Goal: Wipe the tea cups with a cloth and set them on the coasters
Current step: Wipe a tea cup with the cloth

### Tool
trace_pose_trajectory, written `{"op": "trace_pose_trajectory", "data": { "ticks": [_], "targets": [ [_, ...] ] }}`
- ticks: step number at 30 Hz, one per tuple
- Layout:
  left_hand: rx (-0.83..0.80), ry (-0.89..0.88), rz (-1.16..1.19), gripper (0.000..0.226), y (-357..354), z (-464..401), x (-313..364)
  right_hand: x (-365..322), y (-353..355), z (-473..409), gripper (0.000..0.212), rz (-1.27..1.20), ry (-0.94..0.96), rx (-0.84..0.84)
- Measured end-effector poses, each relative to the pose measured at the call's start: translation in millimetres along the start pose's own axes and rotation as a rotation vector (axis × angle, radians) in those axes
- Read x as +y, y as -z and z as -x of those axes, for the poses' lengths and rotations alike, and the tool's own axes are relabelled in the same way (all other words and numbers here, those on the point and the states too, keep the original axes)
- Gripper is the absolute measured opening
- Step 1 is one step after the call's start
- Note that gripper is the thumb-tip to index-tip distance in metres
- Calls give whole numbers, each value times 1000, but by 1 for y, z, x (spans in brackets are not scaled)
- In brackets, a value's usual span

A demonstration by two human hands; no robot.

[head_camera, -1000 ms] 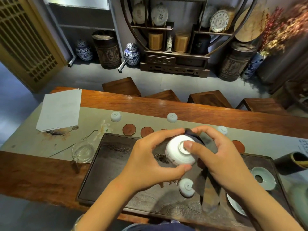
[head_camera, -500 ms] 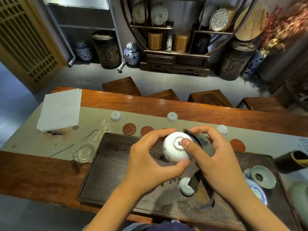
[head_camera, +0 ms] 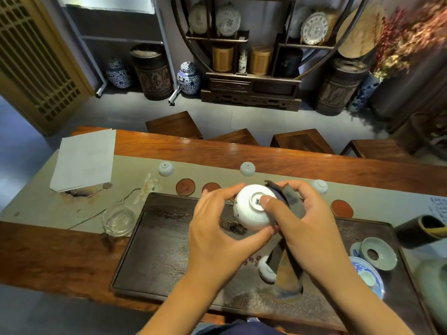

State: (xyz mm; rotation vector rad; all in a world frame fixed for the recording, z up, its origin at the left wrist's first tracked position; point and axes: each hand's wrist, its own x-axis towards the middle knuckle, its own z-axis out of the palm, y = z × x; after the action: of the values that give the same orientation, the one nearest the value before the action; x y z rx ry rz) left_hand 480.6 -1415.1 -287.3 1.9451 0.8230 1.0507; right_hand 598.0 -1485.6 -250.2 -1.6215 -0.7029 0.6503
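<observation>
Head view: both hands up over the dark wooden tea tray (head_camera: 154, 250), working one white tea cup (head_camera: 254, 209), held bottom-up and tilted toward the camera, blue mark on its foot showing. Left hand (head_camera: 217, 240) grips it, fingers curled over the top side, thumb under the lower wall. Right hand (head_camera: 312, 230) holds a dark cloth (head_camera: 290, 201) against the cup's right side, fingers curled round the cloth, thumb pressed flat on the cup's foot; the rest of the cloth hangs down below the hand to the tray. Another small white cup (head_camera: 264, 270) sits on the tray, partly behind the hanging cloth. On the grey-green table runner (head_camera: 36, 201) beyond the tray: three more small white cups, upside down, left (head_camera: 166, 168), middle (head_camera: 247, 169), right (head_camera: 319, 186). Round reddish-brown coasters just past the tray's far edge, two on the left (head_camera: 185, 186) and (head_camera: 211, 187), one on the right (head_camera: 341, 208); none carries a cup. Glass pitcher (head_camera: 118, 220) left of tray, sheet of white paper (head_camera: 84, 160) at far left, celadon lid (head_camera: 378, 253) and blue-and-white saucer (head_camera: 367, 276) at the tray's right end.
</observation>
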Motion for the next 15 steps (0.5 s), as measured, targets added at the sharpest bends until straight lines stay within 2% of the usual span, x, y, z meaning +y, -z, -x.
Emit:
{"op": "trace_pose_trajectory", "data": {
  "ticks": [8,11,15],
  "targets": [
    [-307,-33,123,60,19,-21,-12,-1,8,-1,6,-31,25,-111],
    [-283,-10,180,67,13,-14,-12,-1,7,-2,6,-45,36,-64],
    [-140,36,126,70,-2,2,-6,1,1,-1,13,-60,29,9]
  ]
}}
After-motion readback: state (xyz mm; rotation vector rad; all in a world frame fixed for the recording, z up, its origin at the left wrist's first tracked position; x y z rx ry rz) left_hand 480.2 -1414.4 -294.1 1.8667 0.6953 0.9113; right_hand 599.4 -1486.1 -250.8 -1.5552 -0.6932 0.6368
